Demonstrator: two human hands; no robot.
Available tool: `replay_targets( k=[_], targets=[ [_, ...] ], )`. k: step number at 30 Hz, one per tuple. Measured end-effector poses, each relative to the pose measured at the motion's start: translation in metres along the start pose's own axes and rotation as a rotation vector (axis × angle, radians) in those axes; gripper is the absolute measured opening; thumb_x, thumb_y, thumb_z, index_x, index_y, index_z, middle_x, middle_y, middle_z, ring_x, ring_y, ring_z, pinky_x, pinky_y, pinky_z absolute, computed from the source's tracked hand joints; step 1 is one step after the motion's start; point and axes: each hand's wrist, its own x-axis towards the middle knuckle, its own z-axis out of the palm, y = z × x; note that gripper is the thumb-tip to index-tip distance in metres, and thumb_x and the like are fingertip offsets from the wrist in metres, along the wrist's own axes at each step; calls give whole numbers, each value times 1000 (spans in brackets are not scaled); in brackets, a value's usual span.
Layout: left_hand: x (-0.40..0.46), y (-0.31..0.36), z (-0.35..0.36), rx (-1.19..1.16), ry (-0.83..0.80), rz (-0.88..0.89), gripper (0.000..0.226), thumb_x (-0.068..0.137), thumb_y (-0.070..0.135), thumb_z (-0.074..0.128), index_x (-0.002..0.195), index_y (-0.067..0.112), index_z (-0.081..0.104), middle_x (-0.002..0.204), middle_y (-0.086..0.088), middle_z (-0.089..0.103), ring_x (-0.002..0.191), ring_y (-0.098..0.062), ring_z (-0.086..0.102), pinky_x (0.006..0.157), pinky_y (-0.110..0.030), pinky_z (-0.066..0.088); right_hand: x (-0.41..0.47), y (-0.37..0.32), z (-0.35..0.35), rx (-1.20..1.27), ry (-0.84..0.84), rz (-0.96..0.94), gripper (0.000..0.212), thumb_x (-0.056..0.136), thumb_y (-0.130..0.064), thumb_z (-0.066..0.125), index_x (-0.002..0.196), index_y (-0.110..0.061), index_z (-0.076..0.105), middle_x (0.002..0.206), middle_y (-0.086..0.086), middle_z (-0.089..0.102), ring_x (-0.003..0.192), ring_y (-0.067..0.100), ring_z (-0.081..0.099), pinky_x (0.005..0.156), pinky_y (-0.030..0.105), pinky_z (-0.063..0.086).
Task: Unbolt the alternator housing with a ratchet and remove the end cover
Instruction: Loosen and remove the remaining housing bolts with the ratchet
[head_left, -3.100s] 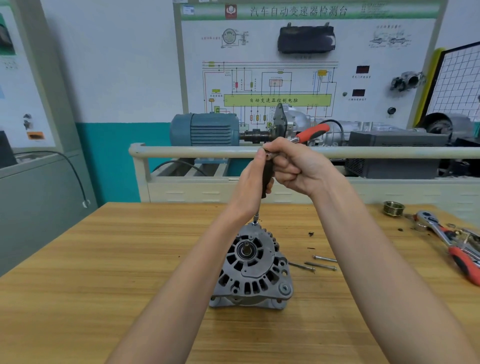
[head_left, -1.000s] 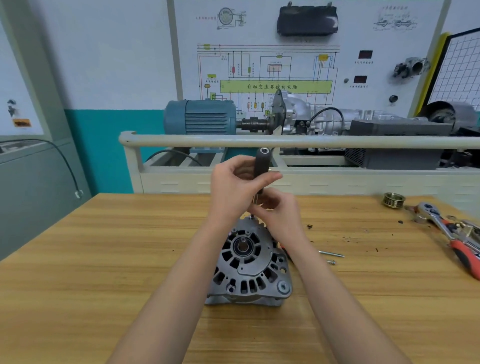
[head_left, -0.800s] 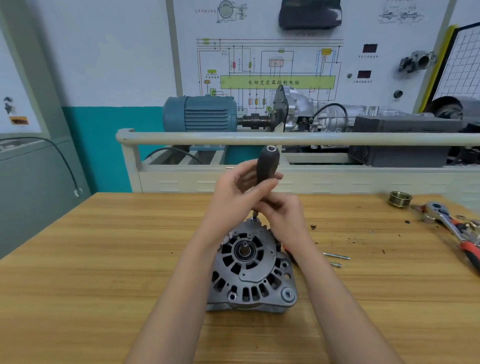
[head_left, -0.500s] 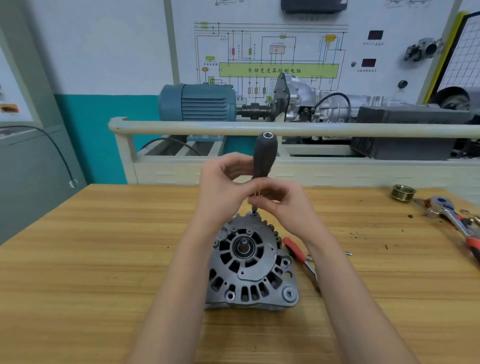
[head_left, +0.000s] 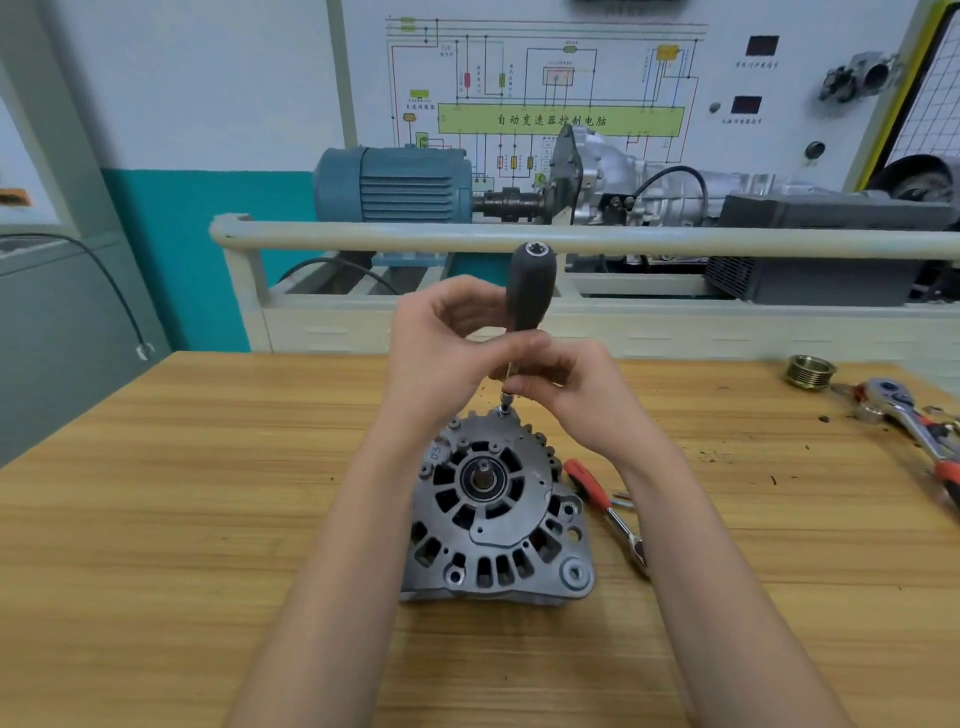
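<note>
I see the wooden workbench (head_left: 182, 519) filling the lower view, and the grey alternator (head_left: 496, 512) sits on it near the middle, shaft end facing up. My left hand (head_left: 441, 353) wraps loosely around the lower part of an upright driver's dark handle (head_left: 530, 291), fingers curled. My right hand (head_left: 571, 389) pinches the driver's thin shaft just below the handle. The driver's tip meets a bolt (head_left: 503, 411) at the housing's far edge. A red-handled ratchet (head_left: 605, 501) lies on the bench just right of the alternator.
</note>
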Motion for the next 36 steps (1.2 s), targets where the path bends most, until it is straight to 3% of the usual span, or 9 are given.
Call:
replay_targets(
  k=[4, 6, 10, 14, 17, 23, 29, 33, 36],
  targets=[
    [-1, -1, 13, 101, 95, 34, 29, 64, 0, 85, 79, 11, 62, 81, 4, 71, 82, -12, 70, 81, -26, 56, 1, 1, 4, 65, 140, -25, 37, 71, -7, 81, 71, -42, 69, 74, -2, 71, 75, 20, 69, 74, 38, 57],
    [-1, -1, 11, 28, 1, 0, 23, 72, -3, 79, 89, 4, 65, 88, -4, 72, 88, -16, 71, 85, -30, 55, 1, 1, 5, 98, 150, -7, 33, 73, -4, 78, 70, -36, 70, 71, -5, 72, 74, 19, 70, 75, 40, 56],
    [0, 0, -3, -140, -233, -39, 37, 83, -11, 62, 116, 6, 60, 98, -9, 71, 95, -16, 71, 85, -27, 54, 1, 0, 2, 46, 76, 46, 34, 79, 3, 72, 71, -31, 68, 67, -19, 70, 74, 3, 67, 78, 28, 51],
    [1, 1, -1, -9, -71, 8, 36, 66, -7, 80, 96, 8, 67, 87, -5, 71, 83, -13, 71, 80, -24, 55, 0, -5, 1, -19, 11, 25, 26, 82, 0, 71, 82, -27, 69, 77, -13, 71, 80, 6, 68, 80, 28, 54],
    [1, 1, 4, 82, 18, 42, 32, 63, 0, 86, 86, 9, 65, 82, 4, 70, 78, -6, 68, 77, -20, 54, 0, -5, 3, 9, 116, 6, 16, 73, -6, 80, 82, -17, 73, 79, 3, 73, 78, 19, 70, 77, 38, 57],
    [1, 1, -6, -109, -238, -23, 34, 84, -7, 64, 116, 5, 62, 101, -11, 71, 98, -19, 70, 86, -27, 53, 0, -7, 2, 11, 95, 50, 34, 79, 2, 72, 73, -31, 68, 70, -17, 68, 75, 6, 66, 82, 35, 53],
    [1, 2, 1, 41, 22, 28, 32, 62, -1, 86, 83, 12, 65, 83, -2, 71, 79, -13, 70, 78, -27, 56, -1, -8, 3, -20, 94, 30, 24, 75, -4, 79, 82, -24, 70, 74, -5, 70, 76, 15, 69, 78, 32, 56],
    [1, 1, -1, -64, -174, -21, 33, 80, -9, 69, 111, 3, 63, 103, -11, 69, 100, -18, 67, 89, -27, 53, 0, -7, 5, -11, 114, 37, 14, 76, 1, 75, 81, -12, 72, 74, 4, 71, 76, 23, 69, 80, 42, 54],
    [1, 2, -7, -103, -271, -29, 37, 86, -13, 58, 120, 2, 59, 108, -14, 69, 104, -22, 67, 90, -28, 52, 0, -7, 2, -19, 83, 56, 31, 81, 4, 69, 76, -27, 68, 75, -12, 69, 77, 5, 67, 83, 32, 53]
  ],
)
